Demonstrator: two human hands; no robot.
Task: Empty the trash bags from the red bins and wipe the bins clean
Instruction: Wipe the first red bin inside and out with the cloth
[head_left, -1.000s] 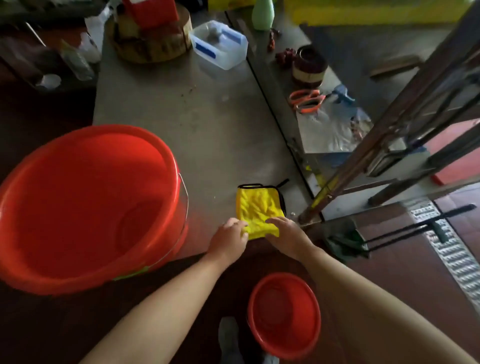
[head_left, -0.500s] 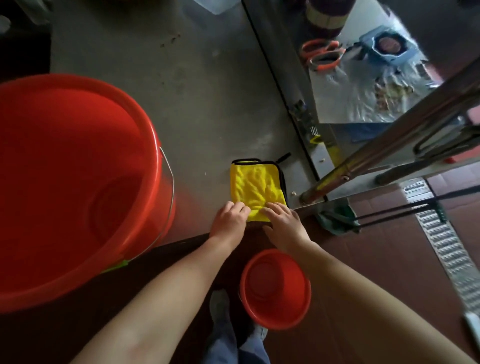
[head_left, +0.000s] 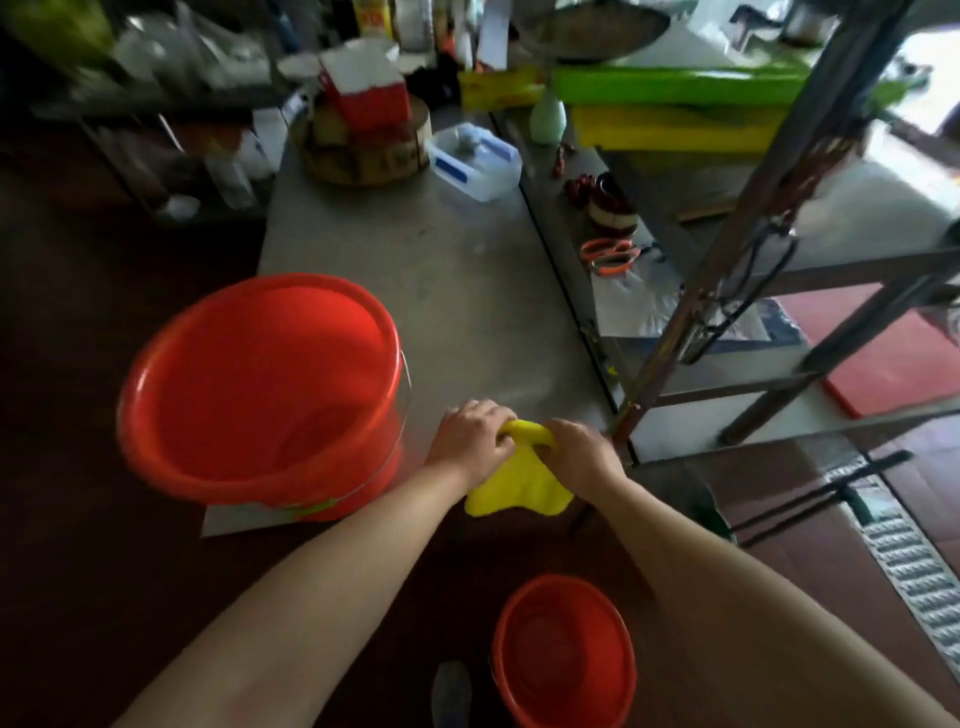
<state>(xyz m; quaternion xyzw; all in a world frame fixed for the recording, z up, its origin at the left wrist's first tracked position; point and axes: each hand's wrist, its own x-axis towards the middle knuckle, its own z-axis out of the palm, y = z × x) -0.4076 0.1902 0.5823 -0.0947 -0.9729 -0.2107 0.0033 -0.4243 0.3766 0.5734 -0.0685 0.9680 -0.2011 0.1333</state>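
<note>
step: wipe prep, judged | yellow cloth (head_left: 519, 486) being clutched by left grip (head_left: 470, 434) and right grip (head_left: 582, 452) at table's (head_left: 467, 291) near edge | next, likely: red bucket (head_left: 270, 353) being steadied, wiped

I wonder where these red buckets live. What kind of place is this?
Probably a working kitchen or food-prep room: there is a long grey metal worktable, a thick round wooden chopping block on it, and a metal-framed storage rack alongside.

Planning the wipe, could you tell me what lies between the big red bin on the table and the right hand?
Head view: the left hand and the yellow cloth that it and the right hand grip.
</note>
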